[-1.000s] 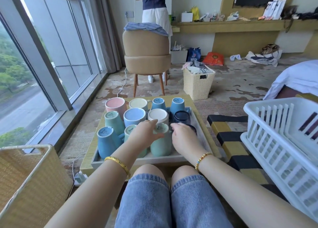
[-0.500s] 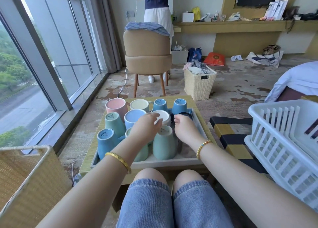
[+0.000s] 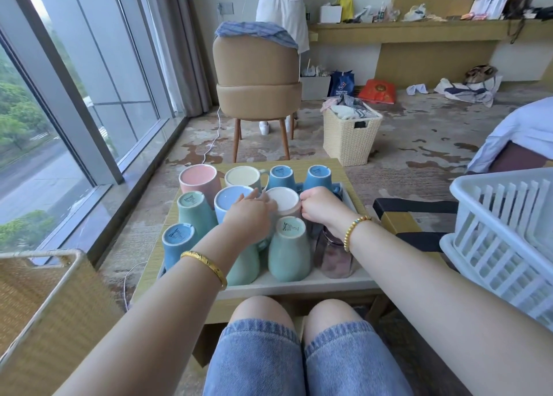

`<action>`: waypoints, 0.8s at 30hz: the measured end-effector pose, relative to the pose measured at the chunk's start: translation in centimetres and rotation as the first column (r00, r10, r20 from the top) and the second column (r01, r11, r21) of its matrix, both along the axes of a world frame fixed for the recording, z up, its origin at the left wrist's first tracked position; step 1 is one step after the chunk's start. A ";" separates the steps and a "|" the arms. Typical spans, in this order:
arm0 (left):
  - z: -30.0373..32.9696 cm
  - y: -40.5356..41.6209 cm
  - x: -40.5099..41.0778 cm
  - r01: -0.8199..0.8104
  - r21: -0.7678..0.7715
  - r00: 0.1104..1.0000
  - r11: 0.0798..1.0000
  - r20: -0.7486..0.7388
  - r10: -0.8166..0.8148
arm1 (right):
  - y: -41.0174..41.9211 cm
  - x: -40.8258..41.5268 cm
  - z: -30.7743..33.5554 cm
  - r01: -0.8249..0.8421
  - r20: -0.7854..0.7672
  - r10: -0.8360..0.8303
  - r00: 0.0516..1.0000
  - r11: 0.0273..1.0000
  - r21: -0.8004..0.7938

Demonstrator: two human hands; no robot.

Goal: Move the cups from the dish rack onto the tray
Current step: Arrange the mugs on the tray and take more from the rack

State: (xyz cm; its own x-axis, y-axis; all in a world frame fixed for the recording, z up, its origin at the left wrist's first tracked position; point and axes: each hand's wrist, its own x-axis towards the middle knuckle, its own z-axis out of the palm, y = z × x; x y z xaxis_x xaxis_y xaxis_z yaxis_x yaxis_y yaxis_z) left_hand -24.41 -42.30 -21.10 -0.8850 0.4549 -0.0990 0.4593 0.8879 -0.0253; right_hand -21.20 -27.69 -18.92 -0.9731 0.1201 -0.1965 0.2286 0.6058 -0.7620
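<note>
Both forearms reached forward over the knees to the middle of the tray [image 3: 299, 282]. The left hand [image 3: 250, 216] lay palm down, its fingers extended against the left side of the white cup [image 3: 282, 199] and partly over the light blue cup [image 3: 230, 199] beside it. The right hand [image 3: 321, 205] was curled, its knuckles against the white cup's right side, so that the two hands held that cup between them.

The white cup stood upside down near the tray's centre. Other upturned cups crowded round it: a pink cup [image 3: 199, 179] at the tray's far left corner, a green cup [image 3: 288, 249] just in front of the white one, and a dark glass [image 3: 332, 255] under the right wrist by the near right corner. The dish rack [image 3: 502, 234] stood well apart, off the tray's right edge.
</note>
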 end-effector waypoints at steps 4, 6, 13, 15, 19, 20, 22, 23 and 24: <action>0.1 0.2 0.5 0.000 0.063 0.999 0.998 0.045 -0.003 | 0.2 0.0 -0.4 0.032 -0.055 -0.035 0.998 0.999 -0.038; 0.0 0.3 1.0 0.016 0.102 0.999 0.995 0.047 -0.021 | 0.2 0.4 -0.3 0.010 -0.068 -0.012 0.998 0.999 -0.033; -0.2 -1.5 3.2 -0.082 0.346 0.989 0.935 -0.086 0.119 | -0.3 3.3 0.0 -0.200 -0.019 0.205 0.979 0.969 0.143; 0.0 -1.8 3.7 -0.107 0.348 0.987 0.931 -0.078 0.143 | -0.8 3.8 -0.5 -0.286 0.050 0.282 0.958 0.936 0.204; 0.6 -2.8 4.5 -0.172 0.262 0.974 0.950 -0.098 0.204 | -1.4 4.3 -1.1 -0.245 -0.001 0.262 0.965 0.905 0.348; 0.7 -3.2 4.6 -0.180 0.222 0.970 0.958 -0.121 0.210 | -1.4 4.4 -1.2 -0.238 -0.009 0.257 0.966 0.906 0.351; 1.1 -3.9 4.7 -0.184 0.155 0.968 0.971 -0.142 0.206 | -1.5 4.6 -1.2 -0.228 -0.019 0.250 0.968 0.911 0.344; 1.3 -4.2 4.7 -0.183 0.122 0.971 0.976 -0.136 0.199 | -1.6 4.7 -1.2 -0.221 -0.028 0.245 0.969 0.914 0.341; 1.4 -4.5 4.7 -0.184 0.087 0.974 0.979 -0.118 0.194 | -1.6 4.8 -1.2 -0.214 -0.037 0.240 0.970 0.916 0.339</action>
